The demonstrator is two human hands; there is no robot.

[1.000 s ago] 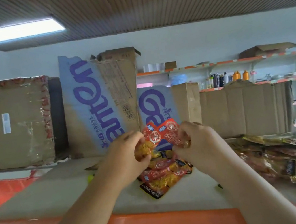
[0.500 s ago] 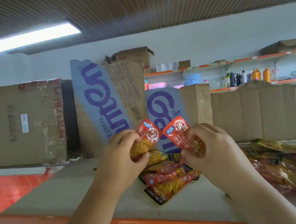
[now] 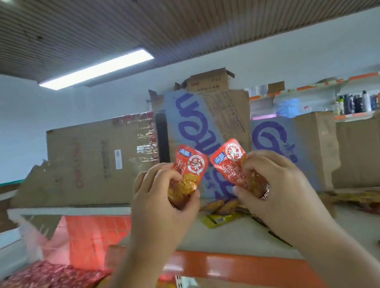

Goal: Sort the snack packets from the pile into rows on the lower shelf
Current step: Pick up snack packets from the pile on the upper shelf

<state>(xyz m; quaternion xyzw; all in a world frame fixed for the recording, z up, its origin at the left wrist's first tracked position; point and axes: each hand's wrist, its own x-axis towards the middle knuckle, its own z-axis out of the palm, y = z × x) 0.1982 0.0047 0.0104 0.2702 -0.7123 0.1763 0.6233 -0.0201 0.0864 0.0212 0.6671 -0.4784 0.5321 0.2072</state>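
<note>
Two packets [image 3: 192,165] [image 3: 229,160], corners nearly touching, above orange shelf edge [image 3: 226,261].

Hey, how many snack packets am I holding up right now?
2. The left packet is pinched in the left hand; the right packet is pinched in the right hand. Another could hide behind either.

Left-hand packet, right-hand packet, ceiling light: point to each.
Left-hand packet [image 3: 197,165]: head view, on its round logo.
Right-hand packet [image 3: 229,166]: head view, on its red front.
Ceiling light [image 3: 96,70]: head view, middle of the panel.
</note>
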